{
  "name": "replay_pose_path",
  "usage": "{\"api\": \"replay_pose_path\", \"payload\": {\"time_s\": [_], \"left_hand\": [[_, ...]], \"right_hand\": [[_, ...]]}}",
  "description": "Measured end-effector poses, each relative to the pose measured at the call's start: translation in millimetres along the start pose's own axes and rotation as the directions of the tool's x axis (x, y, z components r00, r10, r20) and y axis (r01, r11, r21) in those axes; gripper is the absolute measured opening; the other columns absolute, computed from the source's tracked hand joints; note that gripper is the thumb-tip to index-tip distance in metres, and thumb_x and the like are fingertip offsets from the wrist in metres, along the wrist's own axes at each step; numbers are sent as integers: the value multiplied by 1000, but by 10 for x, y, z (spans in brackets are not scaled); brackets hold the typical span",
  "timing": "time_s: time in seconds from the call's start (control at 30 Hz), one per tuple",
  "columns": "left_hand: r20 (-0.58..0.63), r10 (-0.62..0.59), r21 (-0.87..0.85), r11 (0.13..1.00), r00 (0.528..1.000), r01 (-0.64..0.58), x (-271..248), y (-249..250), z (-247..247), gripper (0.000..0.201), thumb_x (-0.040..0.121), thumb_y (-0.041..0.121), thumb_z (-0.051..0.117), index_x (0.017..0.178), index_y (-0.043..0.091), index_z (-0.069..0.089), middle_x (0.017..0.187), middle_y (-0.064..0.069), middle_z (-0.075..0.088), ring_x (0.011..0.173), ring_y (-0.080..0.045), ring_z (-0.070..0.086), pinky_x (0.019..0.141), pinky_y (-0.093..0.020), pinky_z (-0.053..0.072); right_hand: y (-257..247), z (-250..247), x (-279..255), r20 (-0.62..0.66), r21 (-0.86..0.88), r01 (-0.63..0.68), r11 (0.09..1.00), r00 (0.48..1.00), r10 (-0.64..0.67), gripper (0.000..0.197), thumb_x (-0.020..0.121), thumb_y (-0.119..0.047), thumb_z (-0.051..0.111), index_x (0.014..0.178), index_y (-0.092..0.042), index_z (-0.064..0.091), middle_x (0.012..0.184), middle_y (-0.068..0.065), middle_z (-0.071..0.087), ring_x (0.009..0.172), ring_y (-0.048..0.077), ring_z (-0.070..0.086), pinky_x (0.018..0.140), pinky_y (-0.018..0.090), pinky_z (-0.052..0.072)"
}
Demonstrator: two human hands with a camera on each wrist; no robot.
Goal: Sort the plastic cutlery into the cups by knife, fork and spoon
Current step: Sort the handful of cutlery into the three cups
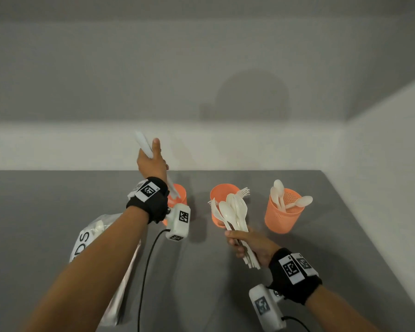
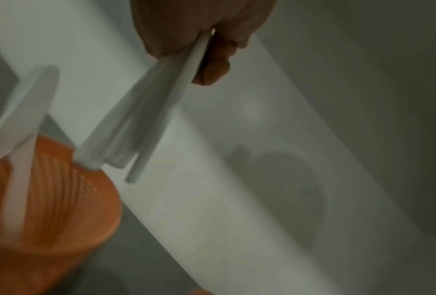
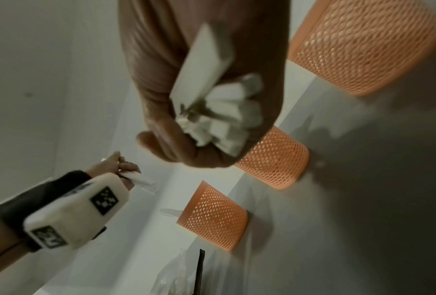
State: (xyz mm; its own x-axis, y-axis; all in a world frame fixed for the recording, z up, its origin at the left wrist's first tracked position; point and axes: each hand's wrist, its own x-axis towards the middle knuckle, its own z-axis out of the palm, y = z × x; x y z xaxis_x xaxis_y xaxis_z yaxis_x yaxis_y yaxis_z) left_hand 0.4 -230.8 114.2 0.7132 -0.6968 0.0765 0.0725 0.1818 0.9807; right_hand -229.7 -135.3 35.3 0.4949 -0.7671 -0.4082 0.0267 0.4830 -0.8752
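My two hands sorting white plastic cutlery above three orange mesh cups on a grey tabletop (image 1: 58, 200).

My left hand (image 1: 151, 161) is raised over the left cup (image 1: 179, 196), fingers (image 2: 211, 65) curled and pinching a few white knives (image 2: 138, 123), their ends pointing down toward its rim; another knife (image 2: 19, 143) stands inside that cup. My right hand (image 1: 247, 245), nearer me, has its fingers wrapped round a bundle of spoons and forks (image 1: 233, 212), held in front of the middle cup (image 1: 223, 190), where a fork (image 1: 243, 191) sticks out. The right cup (image 1: 284, 214) holds spoons (image 1: 279, 190). A clear plastic bag (image 1: 91, 233) lies on the tabletop at near left, under my left forearm.
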Motion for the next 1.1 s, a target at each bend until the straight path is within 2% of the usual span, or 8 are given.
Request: {"api": "replay_pose_path", "payload": {"time_s": [0.1, 0.27, 0.5, 0.63, 0.7, 0.87, 1.0, 1.1], "left_hand": [[-11, 114, 90, 990, 993, -113, 119, -31, -2, 47, 81, 51, 61, 59, 17, 39, 59, -11, 40, 52, -23, 39, 49, -26, 38], [77, 99, 206, 972, 992, -112, 100, -346, 17, 39, 86, 39, 62, 73, 4, 54, 60, -8, 51, 51, -14, 47, 40, -6, 36], [217, 44, 363, 923, 975, -123, 3, -738, -140, 21, 81, 27, 69, 85, 10, 58, 77, -11, 60, 63, -16, 53, 69, -27, 41], [251, 246, 456, 823, 936, -339, -82, -609, -148, 25, 87, 26, 62, 102, 5, 63, 108, -7, 59, 97, -15, 54, 87, -23, 39], [282, 331, 364, 832, 901, -419, -246, -480, -114, 19, 91, 20, 57, 99, 5, 64, 104, -7, 61, 97, -17, 57, 86, -22, 42], [487, 79, 291, 924, 870, -247, -833, -425, -27, 20, 94, 24, 50, 91, 8, 62, 78, -1, 63, 75, -15, 58, 71, -21, 45], [616, -265, 378, 926, 741, 17, -1189, -625, -3, 38, 96, 31, 44, 91, -3, 59, 82, -14, 64, 76, -24, 60, 73, -35, 50], [644, -348, 405, 911, 682, 82, -1331, -705, 17, 32, 98, 25, 38, 85, 2, 56, 79, -16, 61, 75, -26, 59, 78, -41, 50]], "right_hand": [[-8, 1, 29, -36, 18, 17, 1000, 999, -16, 11, 94, -15, 50, 99, -19, 58, 51, -8, 44, 38, 3, 32, 39, 14, 31], [-5, 6, 97, -103, 59, -2, 998, 995, 8, 20, 89, -25, 58, 102, -12, 53, 47, -7, 44, 36, 5, 35, 38, 17, 33], [-8, 5, 131, -130, 94, -12, 995, 991, 24, 14, 90, -26, 56, 83, -15, 51, 44, -6, 44, 37, 6, 40, 38, 18, 36], [3, 25, 124, -122, 99, -3, 995, 992, 16, 16, 93, -27, 52, 83, -14, 54, 44, -6, 45, 38, 7, 44, 40, 19, 40], [6, 29, 122, -117, 94, 3, 996, 993, 8, 17, 92, -29, 52, 83, -15, 55, 46, -5, 49, 39, 6, 45, 41, 19, 41], [-25, 68, 127, -122, 89, 30, 996, 992, -19, 18, 91, -31, 53, 81, -17, 55, 51, -4, 54, 40, 7, 45, 42, 19, 40], [-34, 77, 91, -125, 50, 55, 997, 991, -49, 20, 93, -32, 52, 85, -14, 57, 52, -4, 58, 41, 7, 47, 44, 18, 41], [-27, 74, 64, -117, -5, 83, 997, 990, -83, 23, 93, -31, 52, 81, -12, 58, 53, -3, 61, 41, 8, 49, 45, 19, 43]]}}
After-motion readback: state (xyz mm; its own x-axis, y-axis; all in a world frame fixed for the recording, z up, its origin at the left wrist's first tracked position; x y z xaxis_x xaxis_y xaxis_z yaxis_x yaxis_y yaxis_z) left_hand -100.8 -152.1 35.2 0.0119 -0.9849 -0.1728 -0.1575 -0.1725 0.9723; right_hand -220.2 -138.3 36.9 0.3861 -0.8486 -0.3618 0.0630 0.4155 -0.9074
